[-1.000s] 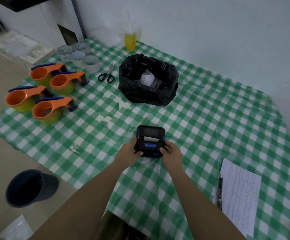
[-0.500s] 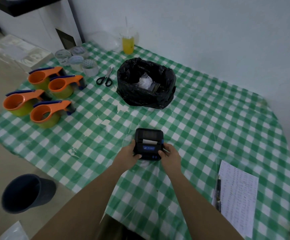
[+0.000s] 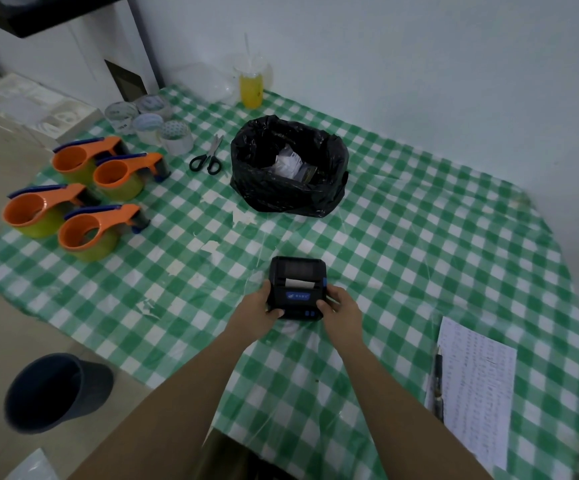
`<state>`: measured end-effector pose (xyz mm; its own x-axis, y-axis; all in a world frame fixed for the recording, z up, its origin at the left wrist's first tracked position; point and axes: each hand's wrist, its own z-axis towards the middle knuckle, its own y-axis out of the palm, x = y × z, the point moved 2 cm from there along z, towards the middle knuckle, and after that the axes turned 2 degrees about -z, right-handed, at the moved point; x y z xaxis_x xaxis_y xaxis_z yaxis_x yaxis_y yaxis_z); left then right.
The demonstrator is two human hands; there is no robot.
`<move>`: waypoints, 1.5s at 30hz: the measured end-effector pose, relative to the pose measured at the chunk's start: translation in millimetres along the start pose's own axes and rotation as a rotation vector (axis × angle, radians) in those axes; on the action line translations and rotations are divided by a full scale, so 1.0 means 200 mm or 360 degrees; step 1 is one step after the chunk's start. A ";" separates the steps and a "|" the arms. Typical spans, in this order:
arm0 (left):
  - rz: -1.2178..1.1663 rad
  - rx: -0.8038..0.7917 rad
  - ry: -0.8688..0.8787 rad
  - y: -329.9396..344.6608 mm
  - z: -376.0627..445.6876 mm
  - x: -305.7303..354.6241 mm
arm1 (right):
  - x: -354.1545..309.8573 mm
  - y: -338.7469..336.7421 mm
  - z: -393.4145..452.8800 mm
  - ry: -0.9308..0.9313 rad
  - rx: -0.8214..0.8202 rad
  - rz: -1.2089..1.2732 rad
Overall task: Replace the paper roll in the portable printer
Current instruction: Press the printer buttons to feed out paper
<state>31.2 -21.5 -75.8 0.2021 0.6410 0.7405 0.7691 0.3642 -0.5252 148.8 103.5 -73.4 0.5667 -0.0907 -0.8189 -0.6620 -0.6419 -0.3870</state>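
A small black portable printer [image 3: 297, 285] with a blue label lies flat on the green-and-white checked tablecloth [image 3: 419, 244], near the table's front middle. A strip of white paper [image 3: 299, 283] shows at its slot and its lid looks closed. My left hand [image 3: 259, 309] grips the printer's left side, thumb on top near the lower corner. My right hand [image 3: 340, 305] grips the right side, thumb on the front near the blue buttons. Both forearms reach in from the bottom of the view.
A black bag-lined bin [image 3: 289, 168] with scraps stands behind the printer. Scissors [image 3: 207, 157], several tape rolls [image 3: 149, 123] and orange tape dispensers [image 3: 83, 199] lie at the left. A yellow drink [image 3: 251, 85] stands at the wall. A printed sheet [image 3: 475, 389] and pen [image 3: 438, 382] lie right; a dark bucket [image 3: 52, 391] is on the floor.
My hands stay on the printer with the same grip. The camera has shifted slightly, so the scene sits a little lower and left in view.
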 end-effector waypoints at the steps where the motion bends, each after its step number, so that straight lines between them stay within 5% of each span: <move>1: -0.0004 -0.0004 -0.0002 0.00 0.00 0.00 | 0.00 0.00 0.00 -0.0001 0.0000 -0.0001; 33: -0.0309 -0.0094 -0.0069 -0.01 0.00 0.00 | 0.00 -0.02 0.00 -0.0022 -0.0026 -0.0039; 45: -0.0285 0.0111 -0.0075 -0.02 0.02 0.04 | 0.07 -0.03 -0.03 -0.0088 -0.0214 -0.0029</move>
<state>27.2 -15.0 -69.0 0.0360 0.5923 0.8049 0.7458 0.5202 -0.4161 163.2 102.5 -79.4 0.5477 -0.0388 -0.8358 -0.5783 -0.7394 -0.3447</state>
